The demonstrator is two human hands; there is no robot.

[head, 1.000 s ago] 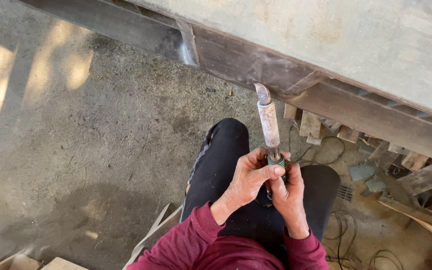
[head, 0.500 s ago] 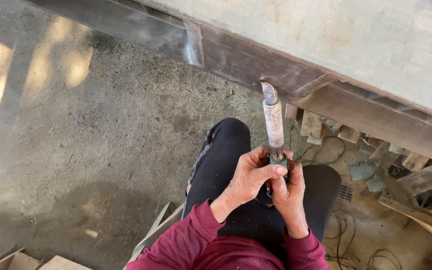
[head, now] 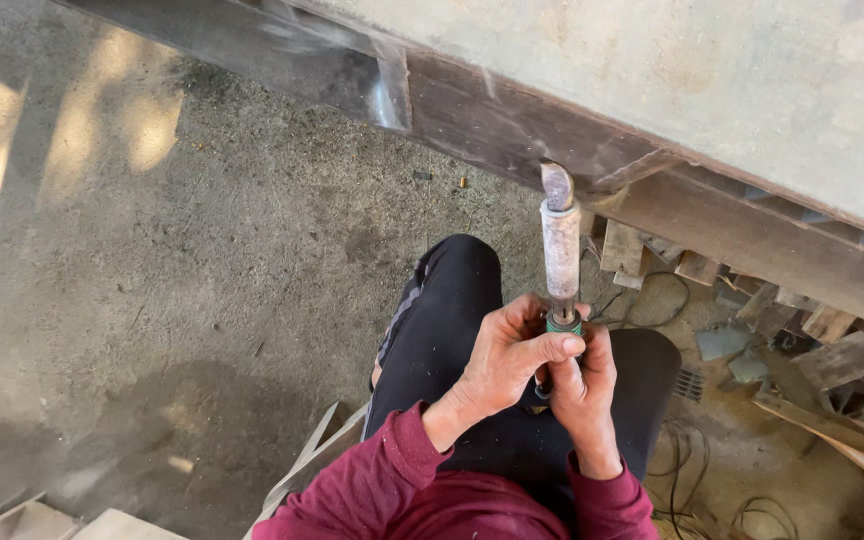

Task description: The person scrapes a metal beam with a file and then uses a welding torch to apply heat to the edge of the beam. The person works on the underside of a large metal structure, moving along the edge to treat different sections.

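Wearing maroon long sleeves (head: 372,495) and black trousers (head: 442,320), sitting low over a dusty grey concrete floor (head: 152,250). Wrapping the left hand (head: 507,360) around the green-banded base of a worn, pinkish-grey cylindrical tool with a dark angled metal tip (head: 560,245), fingers curled tight and thumb laid across the front. Closing the right hand (head: 584,385) on the same base from the other side, just beneath and touching the left, fingers pressed around it. Holding the tool nearly upright above the lap, tip pointing away and ending close under the edge of a long, dark, rusty steel beam (head: 512,120); not possible to tell whether touching it. Lying to the right on the floor: offcuts of pale scrap wood (head: 832,350), thin black cables (head: 652,300) and a small black slotted grate (head: 689,383). Showing pale wooden planks (head: 42,520) at the lower left corner. Spreading beyond the beam, a broad, flat, stained grey slab (head: 702,80).
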